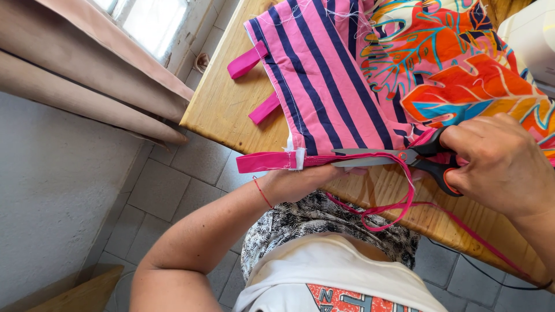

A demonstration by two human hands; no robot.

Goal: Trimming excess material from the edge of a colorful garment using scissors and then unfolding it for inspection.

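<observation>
Step in hand looks like trimming: right hand (502, 164) is closed through the handles of the black-handled scissors with grey blades (399, 157), blades pointing left from that hand along the lower edge of the pink cotton panel with navy stripes (324, 75). Left hand (303, 180) sits just under the blade tips, fingers curled up and pinching the fabric edge taut beside the flat bright-pink fabric strap (263, 162) sticking out past it. A thin pink trimmed strip (399, 202) loops down off the blades, below both hands, over the edge of the wooden surface (222, 104). Panel lies on the surface above the hands; orange-and-turquoise leaf-print fabric (462, 63) sits up and right of the right hand. Next move, my read: keep the edge tensioned and blades clear of the strap stitching. Can't tell how far apart the blades are; left fingertips hidden under the fabric, right thumb hidden in the handle, white machine at top right cut off.
</observation>
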